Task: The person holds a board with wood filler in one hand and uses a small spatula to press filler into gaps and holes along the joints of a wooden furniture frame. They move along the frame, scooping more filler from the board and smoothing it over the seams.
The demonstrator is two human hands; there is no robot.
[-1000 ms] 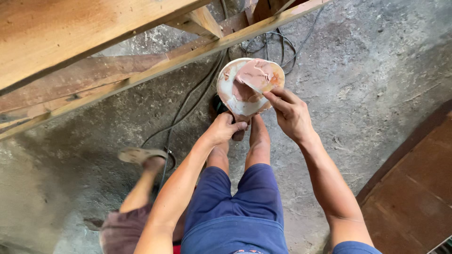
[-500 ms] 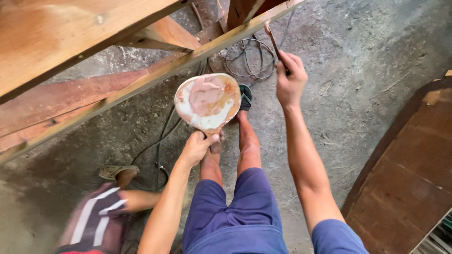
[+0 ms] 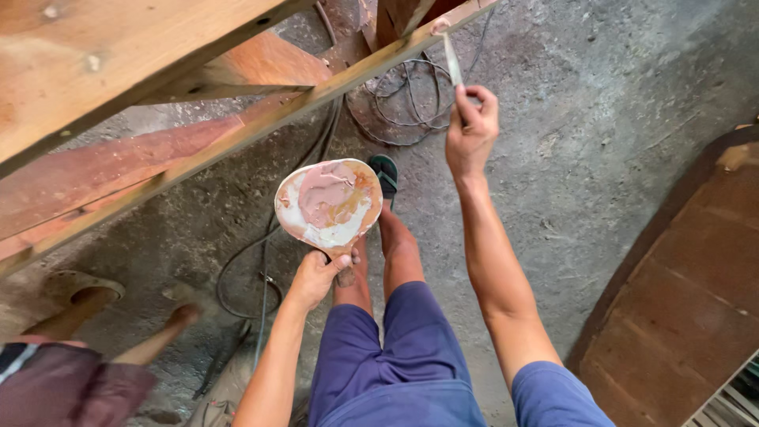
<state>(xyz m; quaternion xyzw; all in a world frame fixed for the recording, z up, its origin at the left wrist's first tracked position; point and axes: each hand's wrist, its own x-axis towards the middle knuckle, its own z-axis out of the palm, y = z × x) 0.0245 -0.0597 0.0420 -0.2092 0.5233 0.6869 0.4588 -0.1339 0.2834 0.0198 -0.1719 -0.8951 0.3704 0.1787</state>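
A: Left hand (image 3: 316,273) first. What do we have?

B: We see it gripping the stub handle of a rounded board (image 3: 328,202), fingers wrapped tight round it. The board is held face up over the knees, smeared with pinkish and white putty (image 3: 324,192).

A: And the right hand (image 3: 470,130)?

B: Raised out ahead, arm nearly straight. Fingers pinched on a thin blade (image 3: 451,59), a putty knife by the look. The blade's tip reaches up to the long wooden rail (image 3: 261,126) that crosses the view on a slant; we cannot tell whether it touches.

A: Board and blade apart?

B: Well apart. Board is low centre, blade upper right of it.

A: Rest of it, quick.

B: Blue shorts (image 3: 395,356), bare legs, a dark sandal (image 3: 386,175) on the foot just beside the board's edge. Rough concrete floor (image 3: 617,119). A coil of cable (image 3: 399,107) lies on it under the rail, near the right hand. More timber framing (image 3: 95,55) fills the upper left. Brown curved wooden panel (image 3: 688,292) at the right edge.

A: Anyone else?

B: Another person's legs (image 3: 87,316) and striped cloth at lower left, away from our hands.
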